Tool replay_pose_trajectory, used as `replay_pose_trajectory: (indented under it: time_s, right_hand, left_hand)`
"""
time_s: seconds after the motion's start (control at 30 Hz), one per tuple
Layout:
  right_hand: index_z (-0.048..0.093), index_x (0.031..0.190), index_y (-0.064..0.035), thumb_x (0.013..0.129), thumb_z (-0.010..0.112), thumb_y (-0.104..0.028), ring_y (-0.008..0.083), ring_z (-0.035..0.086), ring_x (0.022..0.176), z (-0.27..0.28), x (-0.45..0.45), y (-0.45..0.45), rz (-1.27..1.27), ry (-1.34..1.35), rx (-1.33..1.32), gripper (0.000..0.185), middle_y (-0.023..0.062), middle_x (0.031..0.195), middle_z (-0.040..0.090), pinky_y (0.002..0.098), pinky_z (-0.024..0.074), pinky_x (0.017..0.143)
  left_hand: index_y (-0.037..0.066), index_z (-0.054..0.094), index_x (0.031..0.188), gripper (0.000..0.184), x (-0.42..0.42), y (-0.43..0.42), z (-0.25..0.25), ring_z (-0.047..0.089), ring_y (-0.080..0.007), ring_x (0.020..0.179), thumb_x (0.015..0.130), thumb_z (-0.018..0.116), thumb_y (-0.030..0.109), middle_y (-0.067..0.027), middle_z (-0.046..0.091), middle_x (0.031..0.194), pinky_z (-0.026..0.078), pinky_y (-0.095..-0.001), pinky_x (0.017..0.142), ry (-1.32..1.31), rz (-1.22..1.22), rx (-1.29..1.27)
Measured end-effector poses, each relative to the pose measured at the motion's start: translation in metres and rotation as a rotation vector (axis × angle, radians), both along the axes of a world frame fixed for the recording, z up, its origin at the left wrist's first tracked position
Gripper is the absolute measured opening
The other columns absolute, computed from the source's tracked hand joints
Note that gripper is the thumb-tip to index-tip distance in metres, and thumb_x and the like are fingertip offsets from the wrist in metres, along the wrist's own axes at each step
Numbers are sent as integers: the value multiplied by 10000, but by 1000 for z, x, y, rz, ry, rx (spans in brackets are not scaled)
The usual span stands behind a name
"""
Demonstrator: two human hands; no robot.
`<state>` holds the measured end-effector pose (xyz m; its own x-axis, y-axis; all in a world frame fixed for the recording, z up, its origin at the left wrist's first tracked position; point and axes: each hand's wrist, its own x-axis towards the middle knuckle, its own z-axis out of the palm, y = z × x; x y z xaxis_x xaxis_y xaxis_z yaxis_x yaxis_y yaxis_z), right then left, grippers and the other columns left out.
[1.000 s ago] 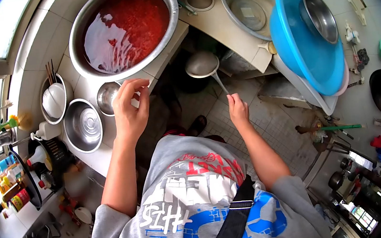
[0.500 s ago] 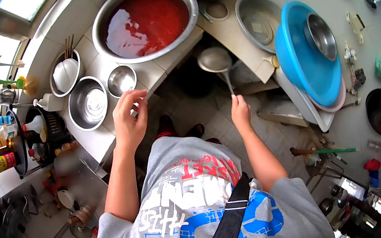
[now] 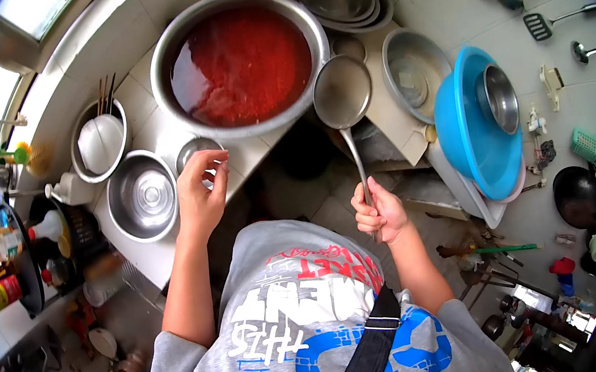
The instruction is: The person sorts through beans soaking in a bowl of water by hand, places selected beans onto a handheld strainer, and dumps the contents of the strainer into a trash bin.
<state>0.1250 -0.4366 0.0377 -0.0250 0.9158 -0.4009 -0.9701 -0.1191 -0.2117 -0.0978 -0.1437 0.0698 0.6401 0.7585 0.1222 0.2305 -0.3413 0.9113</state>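
Note:
In the head view, my right hand (image 3: 381,211) is wrapped round the long handle of a metal ladle (image 3: 343,93). The ladle's round head is raised beside the right rim of a large metal basin (image 3: 170,116), which holds red liquid. My left hand (image 3: 201,190) hovers at the counter's front edge, fingers loosely curled and apart from the thumb, with nothing visible in it. Just beyond it sits a small metal bowl (image 3: 191,149), partly hidden by the fingers. A wider metal bowl (image 3: 143,196) stands to its left.
Behind that is a bowl (image 3: 124,137) with a white object and chopsticks. Stacked metal basins (image 3: 366,15) stand at the back, a blue tub (image 3: 487,161) at right. Bottles (image 3: 1,247) crowd a rack at left. Utensils (image 3: 540,26) hang on the right wall. The counter corner (image 3: 415,159) juts out.
My right hand has turned over, and the ladle has come up from below the counter edge to beside the basin. The view has shifted; my left hand keeps nearly the same pose.

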Motion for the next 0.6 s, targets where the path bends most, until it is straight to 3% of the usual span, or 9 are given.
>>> replay_pose_trajectory:
  time_s: [0.07, 0.2, 0.3, 0.4, 0.47, 0.6]
  right_hand:
    - [613, 1128, -31, 1120, 359, -370, 57, 325, 423, 8, 2, 25, 1, -27, 22, 424, -4, 652, 433, 225, 277, 422]
    - [589, 1220, 30, 1109, 404, -256, 72, 422, 497, 32, 5, 85, -2, -520, -186, 359, 9, 682, 484, 232, 349, 464]
    - [589, 1239, 32, 1099, 441, -224, 77, 445, 509, 35, 8, 133, 67, -1018, -429, 327, 8, 687, 484, 236, 370, 474]
    - [622, 1148, 20, 1080, 474, -218, 127, 589, 536, 4, 25, 164, 90, -1691, -524, 288, 64, 658, 586, 299, 462, 495]
    - [625, 1101, 22, 1072, 475, -215, 163, 615, 515, 0, 31, 187, 58, -1895, -543, 282, 91, 650, 615, 331, 481, 490]
    - [624, 1050, 28, 1064, 467, -203, 190, 611, 478, 10, 35, 206, 138, -1699, -656, 279, 97, 637, 625, 350, 493, 487]
  left_hand:
    - [-5, 688, 1026, 134, 12, 26, -6, 665, -197, 804, 903, 650, -39, -97, 699, 977, 523, -297, 683, -33, -25, -2]
    - [0, 691, 1015, 114, 27, 70, -4, 676, -228, 819, 902, 671, 3, -117, 693, 969, 539, -321, 699, 8, -75, 48]
    - [1, 693, 1011, 111, 27, 91, -10, 691, -245, 825, 903, 679, 20, -123, 686, 953, 551, -337, 712, 24, -119, 51]
    - [-8, 700, 1022, 122, 22, 105, -12, 700, -254, 848, 906, 680, 24, -130, 698, 962, 551, -342, 742, 93, -173, 46]
    - [-11, 698, 1022, 123, 18, 111, -17, 698, -254, 845, 905, 678, 21, -128, 695, 951, 549, -340, 740, 94, -158, 20]
    - [-15, 695, 1016, 119, 3, 116, -27, 694, -254, 839, 902, 671, 7, -128, 689, 936, 544, -340, 732, 111, -120, 4]
